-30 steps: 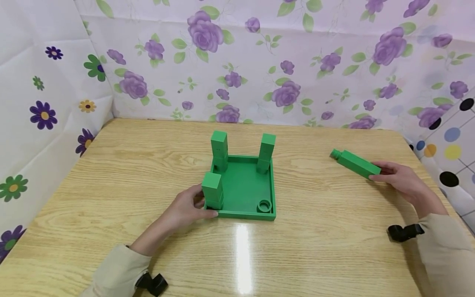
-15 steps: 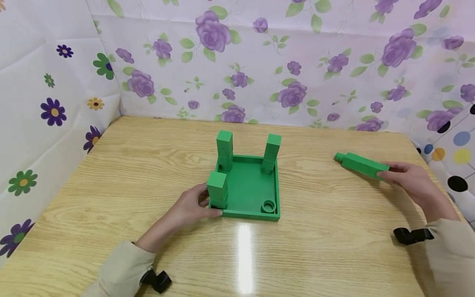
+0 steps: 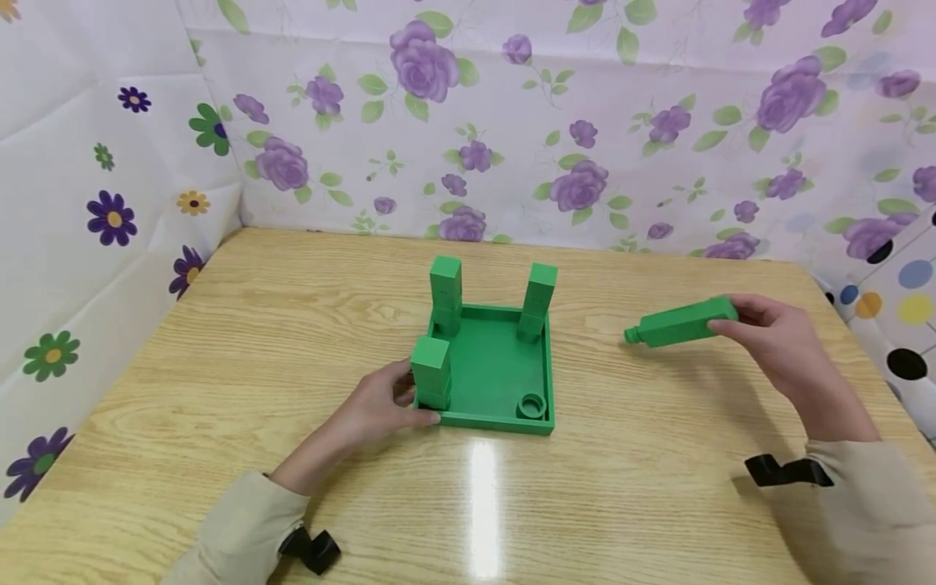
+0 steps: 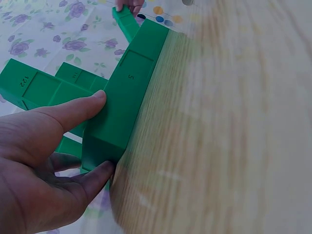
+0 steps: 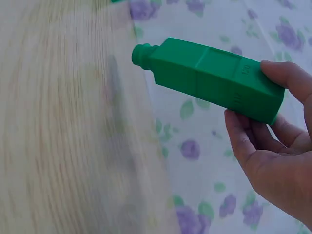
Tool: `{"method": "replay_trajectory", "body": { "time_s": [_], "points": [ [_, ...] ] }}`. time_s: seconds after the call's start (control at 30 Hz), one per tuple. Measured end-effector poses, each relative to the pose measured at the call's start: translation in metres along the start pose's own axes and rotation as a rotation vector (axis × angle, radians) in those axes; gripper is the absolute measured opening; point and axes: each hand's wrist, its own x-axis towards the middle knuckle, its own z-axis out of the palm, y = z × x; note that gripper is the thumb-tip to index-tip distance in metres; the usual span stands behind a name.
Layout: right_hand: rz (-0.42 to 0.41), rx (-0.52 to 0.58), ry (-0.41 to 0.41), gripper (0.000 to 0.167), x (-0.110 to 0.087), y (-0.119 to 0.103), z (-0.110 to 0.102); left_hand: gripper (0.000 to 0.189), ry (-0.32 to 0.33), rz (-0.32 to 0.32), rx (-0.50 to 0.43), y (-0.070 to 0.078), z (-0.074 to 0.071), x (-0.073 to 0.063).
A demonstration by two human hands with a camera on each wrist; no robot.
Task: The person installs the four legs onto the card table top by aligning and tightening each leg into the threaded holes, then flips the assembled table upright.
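Observation:
A shallow green square tray (image 3: pixel 486 421) lies on the table with upright green posts at three corners: far left (image 3: pixel 446 292), far right (image 3: pixel 539 296) and near left (image 3: pixel 431 370). At its near right corner is a round socket (image 3: pixel 531 406). My left hand (image 3: pixel 373 410) grips the tray's near left corner; in the left wrist view the thumb (image 4: pixel 87 107) lies on the tray wall (image 4: pixel 122 97). To the right, my right hand (image 3: pixel 778 349) pinches the plain end of a loose green square post (image 5: pixel 214 80). This post is held above the table, its narrower round end pointing left toward the tray.
The wood-grain table (image 3: pixel 621 487) reaches back to a wall covered with purple-flowered sheeting (image 3: pixel 526 106). More patterned sheeting (image 3: pixel 66 268) stands along the left side. A black band with a mount (image 3: pixel 790 471) sits at the right wrist, another (image 3: pixel 310 551) at the left.
The loose post has been raised by the right hand, its round end swinging toward me and left. The left hand stays on the tray corner. The head view has shifted slightly.

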Motion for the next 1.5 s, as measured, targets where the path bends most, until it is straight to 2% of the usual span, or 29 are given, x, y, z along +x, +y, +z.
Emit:
{"method": "replay_trajectory", "body": {
  "time_s": [0.1, 0.2, 0.37, 0.5, 0.87, 1.1, 1.33, 1.5],
  "points": [
    [-0.084, 0.134, -0.021, 0.029, -0.001, -0.006, 0.018, 0.077, -0.002, 0.002, 0.000, 0.000, 0.000, 0.000],
    [-0.155, 0.209, -0.021, 0.030, -0.002, -0.011, 0.036, 0.078, -0.002, 0.002, 0.000, 0.000, 0.000, 0.000],
    [-0.206, 0.294, -0.049, 0.030, -0.006, -0.018, 0.062, 0.078, -0.004, 0.005, -0.006, -0.001, 0.000, 0.000],
    [-0.202, 0.259, -0.062, 0.030, -0.008, -0.024, 0.079, 0.079, -0.005, 0.000, -0.009, -0.001, 0.000, 0.000],
    [-0.129, 0.044, -0.129, 0.033, -0.013, -0.043, 0.117, 0.078, -0.009, -0.013, -0.033, 0.001, 0.000, -0.002],
    [-0.148, -0.083, -0.152, 0.039, -0.018, -0.054, 0.136, 0.078, -0.015, -0.009, -0.042, 0.001, 0.000, -0.002],
    [-0.165, -0.146, -0.203, 0.037, -0.024, -0.065, 0.154, 0.077, -0.017, 0.003, -0.032, 0.002, 0.000, -0.001],
    [-0.144, -0.198, -0.250, 0.037, -0.027, -0.068, 0.165, 0.077, -0.021, 0.011, -0.033, 0.002, 0.000, -0.001]
  ]
}}
